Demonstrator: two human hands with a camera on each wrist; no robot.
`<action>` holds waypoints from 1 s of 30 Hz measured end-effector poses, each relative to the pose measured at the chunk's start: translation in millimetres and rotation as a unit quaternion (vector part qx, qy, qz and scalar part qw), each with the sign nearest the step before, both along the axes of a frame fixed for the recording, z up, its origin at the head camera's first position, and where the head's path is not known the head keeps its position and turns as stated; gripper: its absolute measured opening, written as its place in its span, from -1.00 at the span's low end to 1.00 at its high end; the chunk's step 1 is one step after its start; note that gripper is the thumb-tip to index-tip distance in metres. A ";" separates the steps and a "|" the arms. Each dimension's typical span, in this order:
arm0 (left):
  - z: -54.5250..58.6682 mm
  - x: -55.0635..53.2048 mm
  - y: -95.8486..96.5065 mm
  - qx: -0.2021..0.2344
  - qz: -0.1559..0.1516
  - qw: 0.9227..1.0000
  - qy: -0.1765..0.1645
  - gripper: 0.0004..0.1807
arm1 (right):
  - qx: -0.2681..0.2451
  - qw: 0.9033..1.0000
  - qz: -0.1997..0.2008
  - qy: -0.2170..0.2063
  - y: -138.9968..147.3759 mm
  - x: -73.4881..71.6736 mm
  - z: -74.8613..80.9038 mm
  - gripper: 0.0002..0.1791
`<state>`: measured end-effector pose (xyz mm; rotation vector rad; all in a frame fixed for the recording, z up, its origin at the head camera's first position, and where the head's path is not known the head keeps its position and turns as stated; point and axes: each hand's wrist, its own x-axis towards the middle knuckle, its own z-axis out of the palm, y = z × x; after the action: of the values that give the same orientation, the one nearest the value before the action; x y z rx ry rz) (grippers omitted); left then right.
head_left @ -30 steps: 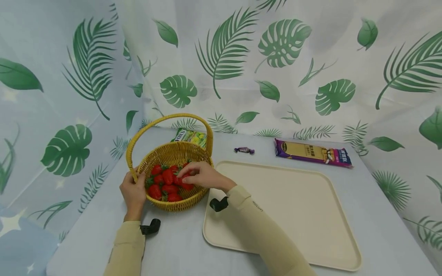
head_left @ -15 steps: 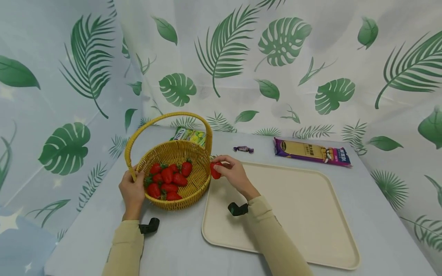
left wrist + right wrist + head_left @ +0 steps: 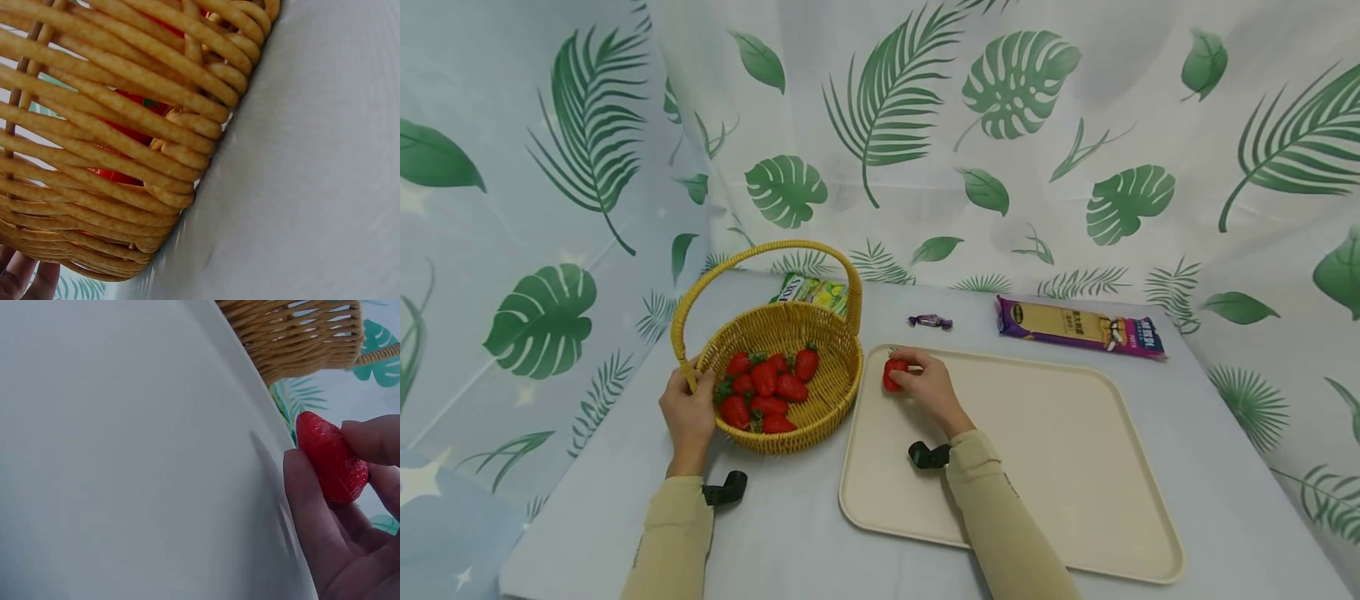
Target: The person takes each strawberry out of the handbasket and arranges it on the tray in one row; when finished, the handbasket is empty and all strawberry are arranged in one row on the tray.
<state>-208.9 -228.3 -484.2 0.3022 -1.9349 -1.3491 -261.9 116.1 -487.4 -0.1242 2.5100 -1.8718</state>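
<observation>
My left hand (image 3: 688, 417) grips the left rim of a yellow wicker basket (image 3: 790, 443) at the foot of its tall handle. Several red strawberries (image 3: 765, 379) with green tops lie inside the basket. In the head view my right hand (image 3: 931, 387) is over the far left corner of a cream tray (image 3: 1015, 467), with a single strawberry (image 3: 893, 375) pinched between thumb and fingers. The right wrist view shows this strawberry (image 3: 330, 456) above the tray surface, with its shadow below. Through the basket's weave (image 3: 112, 125) in the left wrist view, bits of red show.
Behind the basket lies a green FOX'S candy bag (image 3: 812, 292), partly hidden. A small purple wrapped candy (image 3: 930, 322) sits beyond the tray. Farther right is a long purple and gold pasta packet (image 3: 1078, 327). Leaf-patterned cloth (image 3: 895, 217) stands behind and left of the table.
My right hand has lifted a strawberry out of the basket and carried it right, over the tray's corner. The left hand has kept its grip on the basket.
</observation>
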 end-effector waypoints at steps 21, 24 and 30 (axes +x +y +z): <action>1.5 1.1 0.9 0.006 0.000 1.000 -0.014 -0.86 | 0.044 0.997 0.060 -0.007 -13.0 6.3 -7.1 -0.65; 0.9 0.9 0.3 0.006 0.001 1.000 -0.011 -0.87 | 0.049 0.997 0.056 -0.002 -14.2 6.8 -8.5 -0.65; 1.0 0.4 0.3 0.007 -0.001 1.000 -0.003 -0.87 | 0.043 0.998 0.050 0.001 -16.1 7.1 -9.2 -0.64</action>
<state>-208.5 -228.0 -483.3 0.3116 -1.9333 -1.3642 -254.7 100.0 -496.6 -0.2473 2.5295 -1.7253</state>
